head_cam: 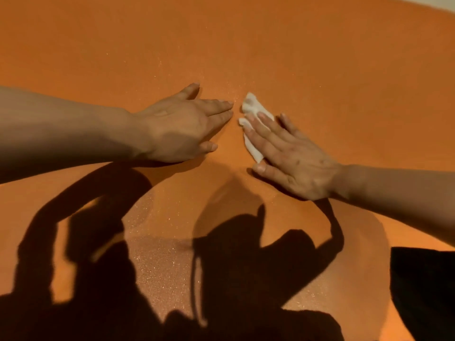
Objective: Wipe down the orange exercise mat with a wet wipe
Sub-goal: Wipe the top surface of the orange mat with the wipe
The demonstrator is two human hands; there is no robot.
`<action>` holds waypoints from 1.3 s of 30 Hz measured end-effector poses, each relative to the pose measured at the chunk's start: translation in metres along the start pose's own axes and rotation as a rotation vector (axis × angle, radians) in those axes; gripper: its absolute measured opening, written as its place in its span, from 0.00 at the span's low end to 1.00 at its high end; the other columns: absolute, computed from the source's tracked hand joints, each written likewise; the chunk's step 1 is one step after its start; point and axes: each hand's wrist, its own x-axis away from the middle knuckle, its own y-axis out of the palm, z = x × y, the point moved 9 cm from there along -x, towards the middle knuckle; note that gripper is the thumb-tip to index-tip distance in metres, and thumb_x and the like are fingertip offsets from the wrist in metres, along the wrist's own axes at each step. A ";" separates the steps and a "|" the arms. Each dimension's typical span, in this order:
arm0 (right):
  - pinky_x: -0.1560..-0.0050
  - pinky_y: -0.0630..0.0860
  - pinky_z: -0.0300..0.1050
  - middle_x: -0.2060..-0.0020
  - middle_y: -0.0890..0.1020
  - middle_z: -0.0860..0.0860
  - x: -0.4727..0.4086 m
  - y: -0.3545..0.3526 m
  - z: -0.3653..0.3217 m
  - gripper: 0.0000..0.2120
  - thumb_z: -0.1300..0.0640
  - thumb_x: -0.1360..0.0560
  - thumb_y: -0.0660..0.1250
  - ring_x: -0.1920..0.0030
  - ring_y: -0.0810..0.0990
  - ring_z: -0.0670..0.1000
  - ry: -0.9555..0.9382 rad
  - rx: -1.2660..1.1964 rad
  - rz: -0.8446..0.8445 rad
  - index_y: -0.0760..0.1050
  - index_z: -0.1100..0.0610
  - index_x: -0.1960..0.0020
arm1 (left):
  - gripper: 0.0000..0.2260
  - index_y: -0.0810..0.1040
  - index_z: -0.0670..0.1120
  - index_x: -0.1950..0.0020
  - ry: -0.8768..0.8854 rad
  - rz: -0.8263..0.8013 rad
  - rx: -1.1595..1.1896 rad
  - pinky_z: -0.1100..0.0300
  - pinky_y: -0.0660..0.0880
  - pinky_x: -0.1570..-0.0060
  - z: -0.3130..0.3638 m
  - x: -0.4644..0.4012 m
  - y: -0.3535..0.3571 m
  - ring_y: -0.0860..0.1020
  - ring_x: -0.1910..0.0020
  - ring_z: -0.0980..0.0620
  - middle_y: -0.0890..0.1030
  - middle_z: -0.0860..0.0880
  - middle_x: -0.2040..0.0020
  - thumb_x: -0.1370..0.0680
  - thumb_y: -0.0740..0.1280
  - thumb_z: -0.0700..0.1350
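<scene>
Orange foam exercise mat [246, 45] is seen filling nearly the whole head view, its surface finely textured and glinting in the lit patches. A crumpled white wet wipe [251, 112] is pressed flat against it near the middle of the view. The wipe's long axis is laid on a diagonal, from a rounded end up and to the left, nearest the far side of the mat, down to a narrower end near the thumb of the right hand [293, 158]. That hand is spread over the wipe with straight fingers, so that the wipe is pinned under the fingertips rather than gripped; only its left edge and far end are left showing. The left hand [182, 126] is laid flat on the mat just beside it, fingers straight and pointed toward the wipe, with a narrow strip of mat left between the fingertips and the wipe. Both forearms are brought in from the sides of the view. Dark shadows [103, 267] are cast across the near part of the mat, and a black shape [423, 291], possibly clothing, is cut off at the lower right corner. A pale strip [438, 6] is visible beyond the mat at the top right.
</scene>
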 end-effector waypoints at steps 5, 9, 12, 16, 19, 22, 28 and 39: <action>0.26 0.29 0.51 0.22 0.38 0.49 -0.043 -0.032 0.045 0.33 0.36 0.22 0.33 0.23 0.35 0.47 0.047 0.049 0.072 0.33 0.49 0.22 | 0.32 0.44 0.47 0.20 0.001 0.044 -0.004 0.50 0.39 0.25 -0.010 -0.008 -0.008 0.46 0.22 0.54 0.44 0.50 0.20 0.19 0.54 0.57; 0.26 0.31 0.51 0.22 0.40 0.50 -0.033 -0.042 0.085 0.34 0.35 0.22 0.34 0.23 0.36 0.48 0.235 0.016 0.158 0.34 0.50 0.21 | 0.32 0.46 0.47 0.20 -0.109 0.056 0.028 0.51 0.40 0.25 -0.039 -0.015 -0.017 0.47 0.22 0.53 0.45 0.49 0.20 0.19 0.55 0.57; 0.25 0.32 0.52 0.22 0.38 0.51 -0.034 -0.035 0.058 0.36 0.34 0.22 0.34 0.23 0.33 0.48 0.218 -0.043 0.179 0.35 0.53 0.21 | 0.35 0.47 0.47 0.20 -0.145 0.066 0.027 0.49 0.43 0.24 -0.055 -0.020 -0.025 0.48 0.22 0.52 0.46 0.49 0.20 0.20 0.57 0.60; 0.25 0.31 0.51 0.22 0.37 0.49 -0.065 -0.043 0.044 0.35 0.36 0.22 0.34 0.23 0.34 0.47 0.101 -0.006 0.170 0.36 0.52 0.21 | 0.36 0.46 0.46 0.20 -0.133 0.065 0.044 0.50 0.41 0.24 -0.054 -0.032 -0.030 0.46 0.22 0.53 0.46 0.49 0.20 0.21 0.58 0.61; 0.25 0.31 0.50 0.22 0.39 0.49 -0.079 -0.062 0.085 0.33 0.37 0.21 0.34 0.23 0.36 0.47 0.188 0.001 0.237 0.35 0.51 0.21 | 0.37 0.46 0.46 0.20 -0.136 0.087 0.079 0.50 0.40 0.25 -0.051 -0.041 -0.033 0.46 0.22 0.53 0.46 0.49 0.20 0.21 0.59 0.60; 0.25 0.33 0.52 0.21 0.40 0.49 -0.069 -0.067 0.119 0.34 0.36 0.22 0.34 0.23 0.37 0.47 0.352 -0.021 0.294 0.37 0.51 0.21 | 0.37 0.46 0.46 0.20 -0.156 0.101 0.113 0.49 0.41 0.24 -0.054 -0.049 -0.039 0.46 0.22 0.54 0.45 0.49 0.20 0.21 0.60 0.60; 0.24 0.34 0.51 0.21 0.43 0.49 -0.081 -0.068 0.089 0.34 0.37 0.21 0.34 0.22 0.39 0.48 0.312 -0.123 0.368 0.39 0.53 0.21 | 0.40 0.48 0.45 0.21 -0.219 0.103 0.169 0.47 0.43 0.25 -0.075 -0.065 -0.057 0.47 0.22 0.53 0.46 0.48 0.20 0.23 0.63 0.62; 0.25 0.31 0.51 0.21 0.45 0.50 -0.104 -0.095 0.126 0.36 0.38 0.23 0.31 0.22 0.40 0.49 0.391 -0.092 0.419 0.45 0.54 0.20 | 0.40 0.46 0.44 0.21 -0.254 0.080 0.121 0.49 0.45 0.25 -0.075 -0.102 -0.069 0.47 0.22 0.50 0.44 0.45 0.20 0.22 0.62 0.61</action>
